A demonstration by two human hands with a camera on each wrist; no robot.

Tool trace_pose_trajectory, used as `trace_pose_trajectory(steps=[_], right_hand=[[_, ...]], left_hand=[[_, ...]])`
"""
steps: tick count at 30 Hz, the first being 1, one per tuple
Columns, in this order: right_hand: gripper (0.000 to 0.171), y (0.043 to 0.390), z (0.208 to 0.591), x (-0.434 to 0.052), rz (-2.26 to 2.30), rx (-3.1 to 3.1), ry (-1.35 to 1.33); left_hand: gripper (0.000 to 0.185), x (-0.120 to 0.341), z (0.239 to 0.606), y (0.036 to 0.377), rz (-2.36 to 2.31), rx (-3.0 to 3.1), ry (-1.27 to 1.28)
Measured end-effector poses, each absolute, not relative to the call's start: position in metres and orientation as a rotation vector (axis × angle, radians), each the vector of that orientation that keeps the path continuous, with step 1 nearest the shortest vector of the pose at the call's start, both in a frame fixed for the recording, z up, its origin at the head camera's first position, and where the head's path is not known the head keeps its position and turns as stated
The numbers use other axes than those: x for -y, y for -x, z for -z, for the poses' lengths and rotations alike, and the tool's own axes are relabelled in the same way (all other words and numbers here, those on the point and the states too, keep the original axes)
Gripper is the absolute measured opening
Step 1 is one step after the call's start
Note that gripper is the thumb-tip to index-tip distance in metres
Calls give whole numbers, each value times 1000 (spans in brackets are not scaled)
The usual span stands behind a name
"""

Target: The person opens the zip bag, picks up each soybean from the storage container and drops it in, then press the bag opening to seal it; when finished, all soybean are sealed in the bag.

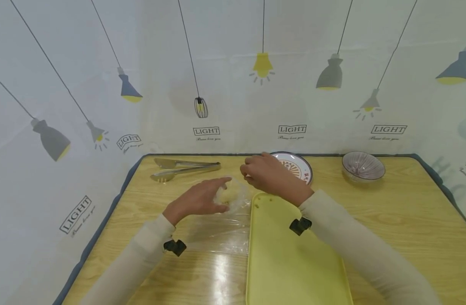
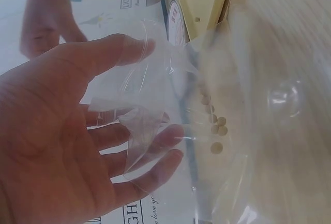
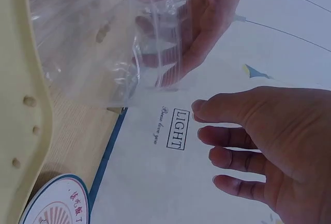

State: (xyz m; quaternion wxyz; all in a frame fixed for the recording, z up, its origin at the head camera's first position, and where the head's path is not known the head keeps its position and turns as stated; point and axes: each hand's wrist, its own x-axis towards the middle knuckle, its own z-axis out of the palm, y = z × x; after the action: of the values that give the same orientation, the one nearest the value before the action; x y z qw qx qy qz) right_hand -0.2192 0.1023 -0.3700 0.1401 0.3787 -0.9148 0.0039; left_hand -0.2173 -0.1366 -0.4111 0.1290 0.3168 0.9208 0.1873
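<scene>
A clear zip bag [image 1: 238, 201] stands over the table left of the yellow tray [image 1: 294, 258]. My left hand [image 1: 198, 198] grips it by the mouth, thumb and fingers spread and curved about the plastic. In the left wrist view, several small round tan balls [image 2: 218, 129] show through the bag's clear side. My right hand [image 1: 272, 174] hovers above the tray's far end, apart from the bag. The right wrist view shows its fingers [image 3: 240, 187] loosely bent, with nothing between them and the thumb.
A few small tan bits [image 3: 29, 101] lie on the tray near its far corner. Metal tongs [image 1: 192, 164] rest at the back left. Behind my right hand is a patterned plate [image 1: 302, 167]; a striped bowl [image 1: 363, 167] stands farther right. A printed sheet [image 1: 233, 84] backs the table.
</scene>
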Motion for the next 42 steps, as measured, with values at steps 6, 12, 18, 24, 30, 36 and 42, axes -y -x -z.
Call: trace_pose_trajectory(steps=[6,12,18,24,30,36,42], right_hand=[[4,215,358,-79,6,2631,-1146],[6,209,353,-60,49,2591,-1223],[7,207,358,-53,70,2540,-1251],[8,206,361,-53,85,2550,-1258],[10,207,357,-60,38,2579,-1249],[9,210,357,-75,47,2630,-1198],[8,214,374,-105,69,2697,-1124]], left_hand=[[83,136,411,218,-567,-2651,-918],[79,138,411,218,-601,-2642,-966],[88,139,411,216,-621,-2628,-1009],[87,139,411,214,-627,-2614,-1007],[82,139,407,216,-582,-2650,-992],[84,139,404,217,-560,-2663,-933],[85,138,406,217,-521,-2685,-896]])
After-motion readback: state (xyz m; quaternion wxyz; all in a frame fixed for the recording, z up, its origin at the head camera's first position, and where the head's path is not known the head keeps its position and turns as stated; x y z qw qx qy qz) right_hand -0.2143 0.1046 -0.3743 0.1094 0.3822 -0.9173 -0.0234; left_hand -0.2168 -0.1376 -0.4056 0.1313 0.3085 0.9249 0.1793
